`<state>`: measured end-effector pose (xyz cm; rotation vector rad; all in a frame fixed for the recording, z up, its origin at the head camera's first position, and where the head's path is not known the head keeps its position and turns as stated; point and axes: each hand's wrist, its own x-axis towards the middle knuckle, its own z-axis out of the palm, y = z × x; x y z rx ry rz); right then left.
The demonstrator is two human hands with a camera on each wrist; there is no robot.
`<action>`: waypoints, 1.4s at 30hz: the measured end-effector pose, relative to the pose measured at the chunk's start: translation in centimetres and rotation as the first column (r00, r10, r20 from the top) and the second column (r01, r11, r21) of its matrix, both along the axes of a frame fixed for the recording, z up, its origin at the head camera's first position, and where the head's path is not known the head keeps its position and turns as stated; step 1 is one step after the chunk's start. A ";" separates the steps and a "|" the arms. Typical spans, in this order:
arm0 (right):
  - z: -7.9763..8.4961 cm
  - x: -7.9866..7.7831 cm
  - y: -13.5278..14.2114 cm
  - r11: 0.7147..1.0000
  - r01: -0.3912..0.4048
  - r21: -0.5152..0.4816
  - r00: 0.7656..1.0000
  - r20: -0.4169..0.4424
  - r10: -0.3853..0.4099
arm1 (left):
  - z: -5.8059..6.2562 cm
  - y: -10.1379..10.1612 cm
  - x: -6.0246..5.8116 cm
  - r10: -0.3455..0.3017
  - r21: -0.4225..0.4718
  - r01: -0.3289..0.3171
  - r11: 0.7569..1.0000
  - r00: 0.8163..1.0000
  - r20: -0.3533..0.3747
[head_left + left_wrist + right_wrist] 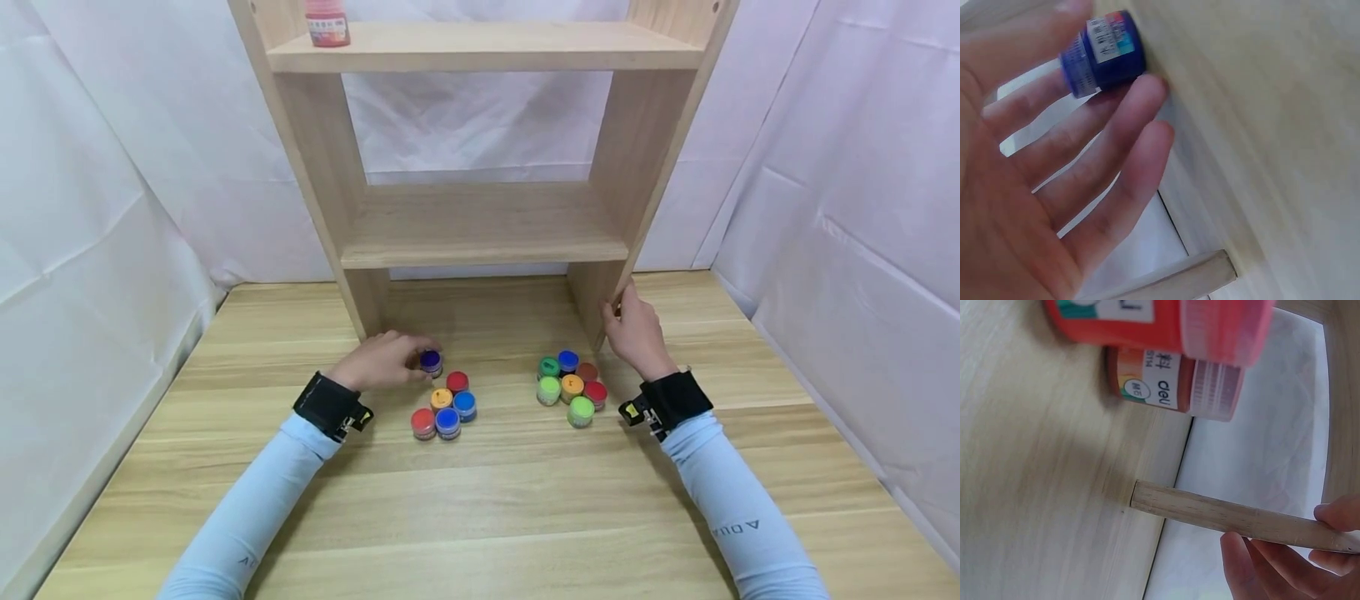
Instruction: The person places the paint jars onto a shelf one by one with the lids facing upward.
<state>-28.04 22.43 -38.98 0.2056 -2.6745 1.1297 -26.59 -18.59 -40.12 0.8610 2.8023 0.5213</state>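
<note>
My left hand (pixel 387 360) holds a dark blue paint jar (pixel 431 362) between thumb and fingers, close over the table. In the left wrist view this jar (pixel 1105 53) shows its label, and the other fingers (pixel 1147 169) extend loosely beside it. With thumb and fingertips my right hand (pixel 639 333) grips the front edge of the wooden shelf's right side panel (pixel 596 304). The right wrist view shows that panel's edge (pixel 1229 515) between thumb and fingers.
The wooden shelf (pixel 487 225) stands at the back. A pink-lidded jar (pixel 327 23) sits on its upper board. Several paint jars cluster near my left hand, including a red one (pixel 423 423); another cluster, with a light green jar (pixel 581 412), is near my right.
</note>
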 end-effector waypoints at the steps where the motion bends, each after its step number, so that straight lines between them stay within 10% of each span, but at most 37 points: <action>1: 0.0 0.0 0.0 1.000 0.000 0.001 1.000 0.002 0.000 | -0.1 0.1 0.0 0.004 -0.006 -0.004 1.000 1.000 -0.008; 27: 0.1 0.0 0.0 1.000 0.000 0.003 1.000 -0.027 0.000 | 0.0 0.5 0.1 0.032 0.019 -0.031 0.999 0.996 -0.088; 42: -0.2 0.1 0.0 1.000 -0.001 0.003 1.000 -0.010 0.001 | 2.2 0.7 1.4 0.098 0.159 -0.076 0.984 0.985 -0.139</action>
